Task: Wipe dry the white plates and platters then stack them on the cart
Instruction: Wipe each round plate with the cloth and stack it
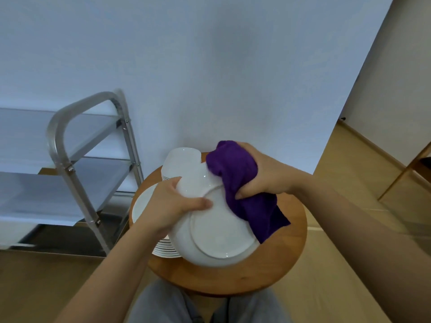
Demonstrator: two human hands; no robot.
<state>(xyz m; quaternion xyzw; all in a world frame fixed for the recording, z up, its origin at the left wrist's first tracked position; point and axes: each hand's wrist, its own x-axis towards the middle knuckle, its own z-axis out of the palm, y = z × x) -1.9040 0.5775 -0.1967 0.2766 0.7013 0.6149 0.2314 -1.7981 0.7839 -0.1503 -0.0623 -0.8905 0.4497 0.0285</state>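
Head view: above round wooden table, our left hand grips upturned white plate; right hand clutches purple cloth, wiping. Next: cart, left of table.

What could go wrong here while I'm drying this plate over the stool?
The left hand holds the tilted plate by one edge only; a hard wipe from the purple cloth could break that grip. It hangs directly above the stacked plates on the wooden stool, so a slip could chip several.
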